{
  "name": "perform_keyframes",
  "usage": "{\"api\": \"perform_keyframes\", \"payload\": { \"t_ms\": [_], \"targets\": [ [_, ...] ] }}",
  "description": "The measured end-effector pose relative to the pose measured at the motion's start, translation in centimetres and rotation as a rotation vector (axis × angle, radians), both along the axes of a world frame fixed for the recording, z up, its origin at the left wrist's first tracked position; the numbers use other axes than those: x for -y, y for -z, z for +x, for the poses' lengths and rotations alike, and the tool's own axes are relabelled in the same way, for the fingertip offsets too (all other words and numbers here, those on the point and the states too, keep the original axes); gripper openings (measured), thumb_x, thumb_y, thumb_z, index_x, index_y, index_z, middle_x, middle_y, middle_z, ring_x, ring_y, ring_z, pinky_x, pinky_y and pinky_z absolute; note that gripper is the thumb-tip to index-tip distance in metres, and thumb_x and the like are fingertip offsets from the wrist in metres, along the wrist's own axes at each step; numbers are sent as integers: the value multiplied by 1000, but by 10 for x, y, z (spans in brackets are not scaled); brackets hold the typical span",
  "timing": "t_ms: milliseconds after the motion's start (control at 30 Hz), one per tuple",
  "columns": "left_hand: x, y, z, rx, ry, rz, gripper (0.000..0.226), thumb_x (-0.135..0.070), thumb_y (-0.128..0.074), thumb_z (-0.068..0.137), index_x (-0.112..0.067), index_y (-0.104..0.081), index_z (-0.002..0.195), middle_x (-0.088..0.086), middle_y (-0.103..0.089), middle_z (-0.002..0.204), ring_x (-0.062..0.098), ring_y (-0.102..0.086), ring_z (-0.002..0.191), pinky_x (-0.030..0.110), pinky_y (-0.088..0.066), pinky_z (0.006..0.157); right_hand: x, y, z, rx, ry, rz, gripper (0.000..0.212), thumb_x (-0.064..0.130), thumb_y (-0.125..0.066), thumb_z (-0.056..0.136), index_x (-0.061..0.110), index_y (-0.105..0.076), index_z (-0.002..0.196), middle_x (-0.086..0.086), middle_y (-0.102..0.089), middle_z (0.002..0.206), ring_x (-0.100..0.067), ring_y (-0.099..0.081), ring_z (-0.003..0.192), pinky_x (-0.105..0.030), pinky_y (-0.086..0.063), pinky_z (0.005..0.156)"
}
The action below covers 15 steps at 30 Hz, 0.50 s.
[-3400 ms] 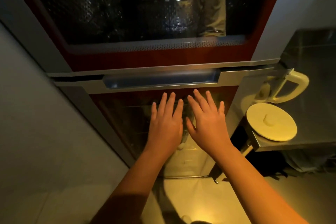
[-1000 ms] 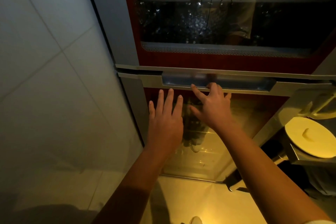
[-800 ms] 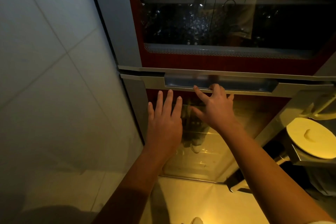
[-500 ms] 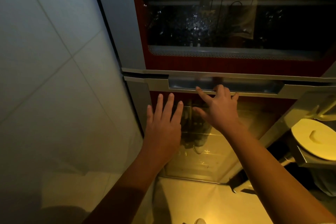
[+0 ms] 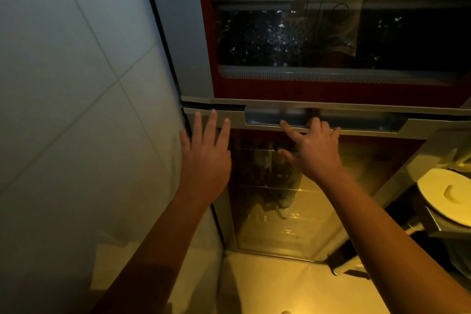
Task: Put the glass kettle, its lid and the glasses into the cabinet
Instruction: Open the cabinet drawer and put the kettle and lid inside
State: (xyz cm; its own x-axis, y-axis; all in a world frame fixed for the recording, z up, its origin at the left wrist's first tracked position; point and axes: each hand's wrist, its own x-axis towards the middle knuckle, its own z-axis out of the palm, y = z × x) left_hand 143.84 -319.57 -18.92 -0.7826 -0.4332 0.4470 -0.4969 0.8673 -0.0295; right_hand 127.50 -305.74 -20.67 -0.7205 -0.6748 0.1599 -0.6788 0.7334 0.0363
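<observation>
Fingers (image 5: 316, 123) of the right hand (image 5: 313, 154) hook the recessed steel handle (image 5: 356, 120) of the red glass-fronted cabinet (image 5: 305, 89); the left hand (image 5: 206, 158) lies flat, fingers straight, against it. The round cream lid (image 5: 443, 201) sits rightward on the steel bench (image 5: 438, 224).

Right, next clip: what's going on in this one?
A person faces a glass-fronted cabinet. The right hand hooks its fingers over the recessed handle of the lower door, while the left hand lies flat, fingers straight, at that door's upper left corner. Whether the door is ajar is unclear. A pale lid sits on the counter to the right. Neither hand carries anything.
</observation>
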Motion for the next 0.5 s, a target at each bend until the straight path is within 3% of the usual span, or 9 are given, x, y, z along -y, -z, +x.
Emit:
{"api": "perform_keyframes", "payload": {
  "t_ms": [100,233,300,400,500],
  "targets": [
    [11,-3,5,44,-63,45,65,-33,-43,95,-17,-10,149,12,-1,156,34,3,143,52,5,109,0,-2,0,2,3,14,70,62,-39,87,41,-8,146,-18,-25,142,-35,-23,133,-59,-15,109],
    [18,1,25,102,-136,0,69,-40,-47,92,-18,-15,148,14,-10,155,38,-4,142,61,-2,107,-1,-5,0,9,-5,19,69,61,-39,88,40,-8,146,-18,-25,142,-34,-24,133,-58,-18,109],
    [21,-1,33,110,-161,-20,71,-42,-49,90,-17,-16,148,16,-13,155,40,-6,141,59,3,106,-1,-6,1,12,-7,26,69,60,-40,89,40,-8,147,-18,-26,141,-34,-25,132,-58,-19,109],
    [24,0,38,115,-155,15,75,-46,-46,90,-20,-8,149,13,-3,156,37,5,142,49,14,104,-2,-8,2,12,-7,28,68,59,-40,89,40,-9,146,-18,-26,140,-34,-25,131,-56,-22,108],
    [25,0,41,91,-137,55,77,-46,-53,86,-18,-16,148,14,-11,155,38,0,142,50,11,105,-3,-7,0,18,-19,21,68,59,-42,89,40,-10,146,-18,-26,140,-33,-26,130,-55,-26,108]
  ]
}}
